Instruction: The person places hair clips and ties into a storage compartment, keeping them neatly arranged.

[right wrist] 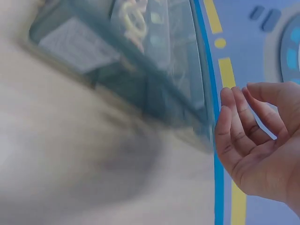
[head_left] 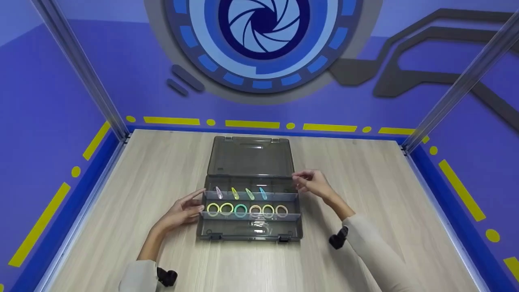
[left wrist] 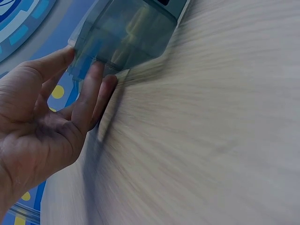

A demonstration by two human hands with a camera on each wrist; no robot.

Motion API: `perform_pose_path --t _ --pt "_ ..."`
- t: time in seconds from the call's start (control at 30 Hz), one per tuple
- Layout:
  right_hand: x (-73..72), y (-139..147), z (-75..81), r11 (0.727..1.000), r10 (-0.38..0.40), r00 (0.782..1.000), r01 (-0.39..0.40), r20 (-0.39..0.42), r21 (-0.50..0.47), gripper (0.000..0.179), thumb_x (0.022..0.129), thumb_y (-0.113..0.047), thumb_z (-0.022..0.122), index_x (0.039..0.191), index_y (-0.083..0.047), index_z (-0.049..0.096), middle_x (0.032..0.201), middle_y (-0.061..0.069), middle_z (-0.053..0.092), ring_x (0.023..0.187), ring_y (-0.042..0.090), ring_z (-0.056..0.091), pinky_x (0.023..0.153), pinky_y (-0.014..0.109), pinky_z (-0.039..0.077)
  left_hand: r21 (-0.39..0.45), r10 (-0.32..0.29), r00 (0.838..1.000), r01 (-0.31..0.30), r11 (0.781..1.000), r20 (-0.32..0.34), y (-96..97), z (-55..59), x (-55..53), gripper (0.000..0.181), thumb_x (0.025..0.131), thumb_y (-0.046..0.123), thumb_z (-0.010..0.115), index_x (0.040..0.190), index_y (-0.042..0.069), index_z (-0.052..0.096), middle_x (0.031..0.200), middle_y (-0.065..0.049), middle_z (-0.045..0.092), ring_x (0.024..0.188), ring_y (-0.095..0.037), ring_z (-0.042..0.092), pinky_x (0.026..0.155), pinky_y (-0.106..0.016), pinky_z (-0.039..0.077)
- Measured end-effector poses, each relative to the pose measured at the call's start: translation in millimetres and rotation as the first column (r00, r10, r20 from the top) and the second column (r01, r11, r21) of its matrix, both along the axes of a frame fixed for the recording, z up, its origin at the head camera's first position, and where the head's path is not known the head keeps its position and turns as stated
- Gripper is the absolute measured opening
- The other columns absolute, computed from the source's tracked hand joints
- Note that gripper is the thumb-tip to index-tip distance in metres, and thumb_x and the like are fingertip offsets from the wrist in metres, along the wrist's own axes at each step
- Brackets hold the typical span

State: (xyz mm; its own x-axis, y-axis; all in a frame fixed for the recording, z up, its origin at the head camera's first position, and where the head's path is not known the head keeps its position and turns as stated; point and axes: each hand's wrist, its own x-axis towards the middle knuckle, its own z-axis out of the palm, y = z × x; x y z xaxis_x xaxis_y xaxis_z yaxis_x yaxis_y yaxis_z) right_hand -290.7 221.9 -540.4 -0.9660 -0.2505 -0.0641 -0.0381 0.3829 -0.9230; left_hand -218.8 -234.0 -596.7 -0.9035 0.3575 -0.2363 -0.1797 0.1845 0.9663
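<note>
A smoky clear plastic storage box sits on the table with its lid folded back. Several hair clips in pink, yellow, green and blue line the rear of its middle section. In front of them stands a row of several rings, including a teal ring. My left hand has loosely extended fingers against the box's left side, seen close up in the left wrist view. At the rear right corner, by the lid hinge, my right hand has loosely bent fingers and nothing between them.
The box stands on a light wood table. Blue panels with yellow marks enclose it at the back and sides, with metal posts at the corners. A black wrist camera is strapped at each sleeve.
</note>
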Motion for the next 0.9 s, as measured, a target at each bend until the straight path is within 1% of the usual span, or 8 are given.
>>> perform_pose_path --t 0.1,0.17,0.33,0.47,0.6,0.7,0.77,0.9 --pt "0.9 21.8 -3.1 0.999 -0.034 0.999 0.033 0.015 0.013 0.031 0.099 -0.009 0.065 0.120 0.013 0.067 0.096 0.022 0.075 0.077 0.016 0.074 0.067 0.030 0.061 -0.010 0.001 1.000 -0.001 1.000 -0.001 0.6 -0.5 1.0 0.069 0.103 0.025 0.063 0.162 0.015 0.029 0.149 -0.031 0.042 0.123 -0.028 0.060 0.101 -0.042 0.054" --pt "1.6 36.4 -4.6 0.998 -0.060 0.998 0.060 0.026 0.033 0.031 0.100 -0.010 0.065 0.121 0.012 0.067 0.096 0.020 0.075 0.078 0.017 0.074 0.067 0.029 0.061 -0.009 0.001 1.000 -0.001 1.000 0.001 0.8 -0.5 1.3 0.070 0.103 0.024 0.063 0.162 0.015 0.028 0.149 -0.032 0.042 0.124 -0.028 0.059 0.102 -0.044 0.053" --pt "5.1 69.5 -6.4 0.990 -0.114 0.993 0.110 0.045 0.084 0.035 0.101 -0.014 0.064 0.124 0.012 0.065 0.100 0.021 0.075 0.082 0.018 0.075 0.070 0.030 0.061 -0.005 0.022 0.999 -0.022 1.000 0.028 2.2 0.8 1.3 0.071 0.102 0.025 0.064 0.163 0.015 0.028 0.149 -0.031 0.041 0.126 -0.029 0.059 0.104 -0.044 0.053" --pt "8.9 90.3 -10.0 0.986 -0.147 0.984 0.138 0.097 0.092 0.038 0.102 -0.019 0.064 0.127 0.011 0.064 0.103 0.020 0.075 0.086 0.018 0.074 0.073 0.029 0.061 -0.014 0.038 0.998 -0.037 0.999 0.051 3.8 1.4 0.8 0.069 0.103 0.022 0.063 0.163 0.017 0.029 0.151 -0.030 0.041 0.129 -0.031 0.057 0.106 -0.044 0.052" --pt "12.6 106.2 -13.6 0.987 -0.146 0.980 0.135 0.134 0.085 0.039 0.103 -0.016 0.062 0.130 0.012 0.061 0.105 0.017 0.075 0.088 0.019 0.074 0.076 0.032 0.062 -0.021 0.038 0.998 -0.037 0.999 0.048 4.5 1.7 0.7 0.068 0.103 0.021 0.062 0.162 0.018 0.030 0.151 -0.029 0.041 0.129 -0.030 0.057 0.105 -0.044 0.052" --pt "16.0 116.4 -15.2 0.990 -0.133 0.982 0.125 0.134 0.072 0.038 0.103 -0.011 0.060 0.130 0.015 0.059 0.108 0.020 0.074 0.090 0.021 0.074 0.077 0.036 0.063 -0.016 0.031 0.999 -0.031 0.999 0.033 4.1 1.5 0.1 0.069 0.103 0.023 0.064 0.162 0.017 0.029 0.150 -0.030 0.041 0.125 -0.028 0.058 0.103 -0.041 0.053" --pt "18.3 122.1 -16.9 0.989 -0.136 0.982 0.127 0.134 0.073 0.036 0.103 -0.009 0.059 0.129 0.015 0.059 0.109 0.022 0.073 0.088 0.020 0.074 0.076 0.037 0.063 -0.012 0.029 0.999 -0.028 1.000 0.025 3.6 1.2 0.2 0.070 0.102 0.023 0.064 0.162 0.016 0.029 0.149 -0.031 0.042 0.123 -0.027 0.059 0.102 -0.040 0.054" --pt "22.7 132.5 -21.8 0.982 -0.146 0.984 0.132 0.104 0.134 0.033 0.102 -0.007 0.059 0.126 0.015 0.061 0.107 0.025 0.073 0.081 0.016 0.072 0.068 0.032 0.061 -0.015 0.026 0.999 -0.026 1.000 0.026 2.6 2.0 0.7 0.070 0.103 0.023 0.064 0.162 0.015 0.028 0.150 -0.032 0.041 0.125 -0.027 0.059 0.102 -0.039 0.054"
